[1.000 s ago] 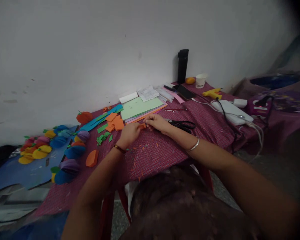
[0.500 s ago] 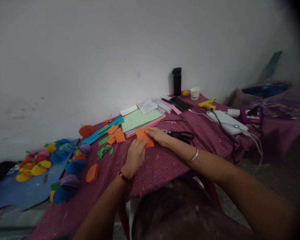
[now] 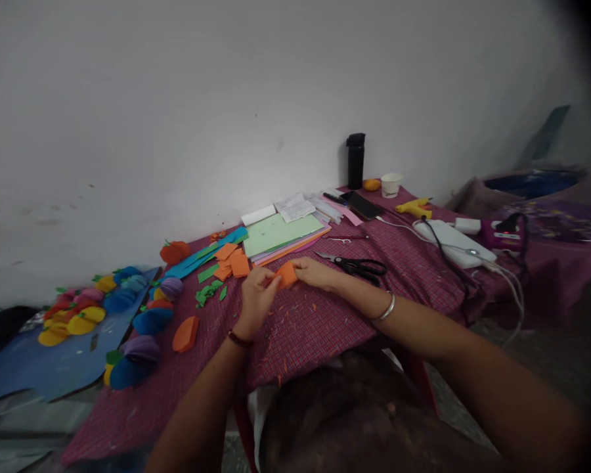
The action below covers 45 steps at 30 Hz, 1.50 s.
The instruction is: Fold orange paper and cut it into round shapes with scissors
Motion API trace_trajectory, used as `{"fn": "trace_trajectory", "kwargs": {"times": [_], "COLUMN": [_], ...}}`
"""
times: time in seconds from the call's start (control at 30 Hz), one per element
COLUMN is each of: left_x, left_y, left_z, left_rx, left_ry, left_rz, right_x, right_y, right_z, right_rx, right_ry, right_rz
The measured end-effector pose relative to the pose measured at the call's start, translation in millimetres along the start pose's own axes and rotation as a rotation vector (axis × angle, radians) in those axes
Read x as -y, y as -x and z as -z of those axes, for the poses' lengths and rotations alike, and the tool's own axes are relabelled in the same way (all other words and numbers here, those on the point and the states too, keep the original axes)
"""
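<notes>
Between my two hands is a small piece of orange paper (image 3: 286, 275), held just above the tablecloth and looking folded. My left hand (image 3: 259, 289) pinches its left edge with thumb and fingers. The right edge is gripped by my right hand (image 3: 315, 272), whose fingertips are partly hidden by the paper. Black-handled scissors (image 3: 357, 265) lie to the right, beyond my right wrist. Several loose orange paper pieces (image 3: 239, 263) are heaped left of my left hand, with green paper scraps (image 3: 207, 293) and an orange rounded paper stack (image 3: 185, 334) nearer me.
A stack of coloured sheets (image 3: 285, 235) lies behind my hands. At left, paper ornaments (image 3: 86, 320) sit on a blue board (image 3: 39, 368). Toward the back right are a black bottle (image 3: 355, 162), a paper cup (image 3: 391, 186), a phone (image 3: 364, 205), a yellow glue gun (image 3: 414, 207) and a white cabled device (image 3: 456, 243).
The orange paper was wider and flatter; now it is smaller between my fingers. My left hand has turned from lying over its lower edge to pinching its left side.
</notes>
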<state>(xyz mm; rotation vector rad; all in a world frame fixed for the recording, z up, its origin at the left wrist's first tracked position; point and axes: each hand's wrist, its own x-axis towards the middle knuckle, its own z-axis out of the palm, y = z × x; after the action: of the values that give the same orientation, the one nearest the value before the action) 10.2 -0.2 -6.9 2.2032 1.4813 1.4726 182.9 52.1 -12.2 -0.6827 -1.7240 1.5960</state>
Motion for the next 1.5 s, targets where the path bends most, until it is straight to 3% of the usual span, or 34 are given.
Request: {"fn": "trace_trajectory", "kwargs": {"times": [0.13, 0.2, 0.43, 0.67, 1.03, 1.5], "left_x": [-5.8, -8.5, -14.5, -24.4, -18.6, -18.4], "left_y": [0.9, 0.4, 1.1, 2.8, 3.9, 8.4], "left_z": [1.3, 2.3, 0.5, 1.9, 2.1, -3.6], "left_rx": [-0.098, -0.138, -0.15, -0.112, -0.147, -0.193], "left_ry": [0.028, 0.033, 0.044, 0.079, 0.261, 0.225], "left_rz": [0.031, 0.043, 0.044, 0.046, 0.246, 0.19], "right_x": [6.1, 9.8, 12.6, 13.9, 13.4, 21.0], "right_y": [-0.4, 0.7, 2.0, 0.6, -1.4, 4.6], "right_z": [-0.3, -0.3, -4.4, -5.8, 1.3, -5.1], "right_rx": [-0.265, -0.332, -0.253, -0.39, -0.448, -0.499], "right_ry": [-0.055, -0.088, -0.025, -0.091, -0.062, -0.054], "right_rz": [0.096, 0.136, 0.238, 0.244, 0.326, 0.348]}}
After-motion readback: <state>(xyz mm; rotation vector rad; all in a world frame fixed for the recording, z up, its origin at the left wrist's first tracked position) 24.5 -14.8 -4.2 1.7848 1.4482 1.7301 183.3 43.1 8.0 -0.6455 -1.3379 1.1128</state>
